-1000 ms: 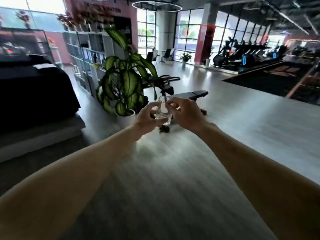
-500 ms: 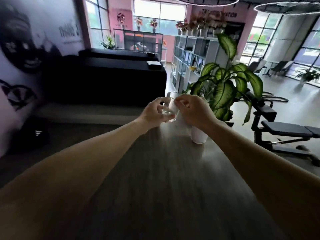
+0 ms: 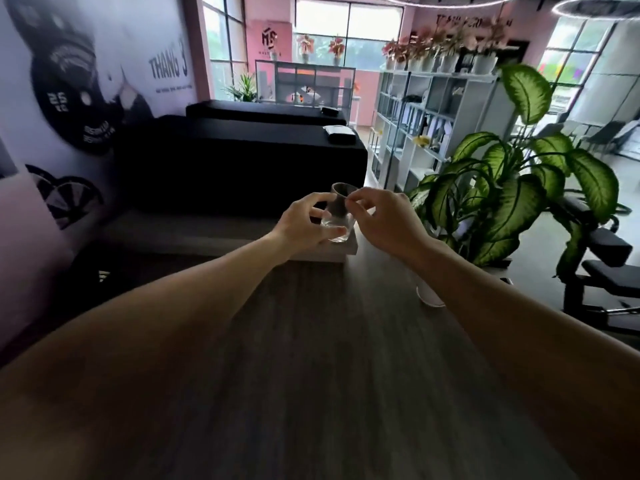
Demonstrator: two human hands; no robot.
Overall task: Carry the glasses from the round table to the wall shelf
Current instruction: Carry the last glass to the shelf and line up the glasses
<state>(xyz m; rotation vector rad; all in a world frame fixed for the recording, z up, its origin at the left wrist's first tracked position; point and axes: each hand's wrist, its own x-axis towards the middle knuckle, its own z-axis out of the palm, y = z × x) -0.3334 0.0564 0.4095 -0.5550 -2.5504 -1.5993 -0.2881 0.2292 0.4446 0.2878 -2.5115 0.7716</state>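
A small clear drinking glass [image 3: 337, 216] is held out in front of me at chest height, tilted slightly left. My left hand [image 3: 304, 226] grips its lower body and base with curled fingers and thumb. My right hand [image 3: 384, 220] pinches the glass's rim from the right side with thumb and forefinger. Both forearms reach forward over a dark wood-grain floor. A white open shelf unit [image 3: 426, 126] stands further back on the right; no round table is in view.
A large green potted plant [image 3: 512, 188] in a white pot [image 3: 429, 294] stands close on the right. Black padded benches [image 3: 242, 161] on a pale platform [image 3: 214, 233] lie straight ahead. A black weight bench [image 3: 602, 271] sits at far right. A mural wall runs along the left.
The view has swung left, from the open gym floor to the black benches and shelf unit. Both hands have kept their hold on the glass throughout.
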